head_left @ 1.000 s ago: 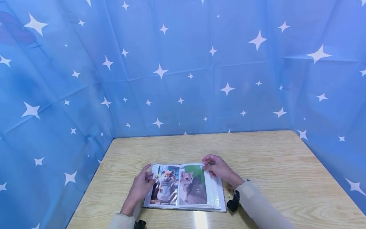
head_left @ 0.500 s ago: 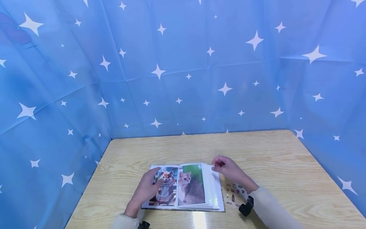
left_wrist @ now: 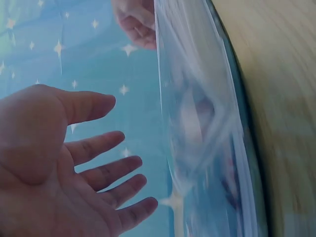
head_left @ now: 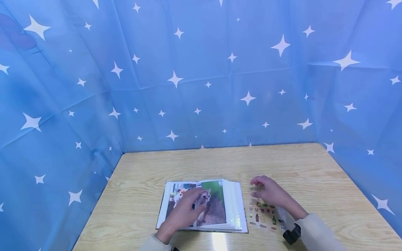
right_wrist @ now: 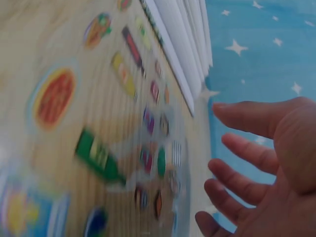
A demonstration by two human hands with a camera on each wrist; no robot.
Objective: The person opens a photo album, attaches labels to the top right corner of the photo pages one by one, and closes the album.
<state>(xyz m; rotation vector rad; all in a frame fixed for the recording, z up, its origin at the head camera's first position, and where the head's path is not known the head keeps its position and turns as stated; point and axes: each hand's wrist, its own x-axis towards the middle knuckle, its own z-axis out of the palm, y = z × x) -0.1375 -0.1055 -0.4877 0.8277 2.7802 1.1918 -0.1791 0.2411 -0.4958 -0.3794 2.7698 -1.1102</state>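
Observation:
A photo album (head_left: 235, 205) lies open on the table, a hamster picture on its left page and a cat picture (head_left: 213, 209) on its right. Over the middle of the album hovers my left hand (head_left: 185, 211), covering part of both pictures. In the left wrist view this left hand (left_wrist: 64, 163) has its fingers spread, apart from the pages. My right hand (head_left: 273, 193) is above a clear sticker sheet (head_left: 262, 218) beside the album. Loosely bent and holding nothing, the right hand's fingers show in the right wrist view, near food and bottle stickers (right_wrist: 101, 155).
The wooden table (head_left: 141, 170) extends behind and to both sides of the album. A blue curtain (head_left: 201, 104) with white stars hangs along its back and sides. Light glares off the table (head_left: 220, 240) in front of the album.
My right hand has left the album's right edge and moved right, over the sticker sheet, uncovering more of it. My left hand has moved right from the left page to the album's middle.

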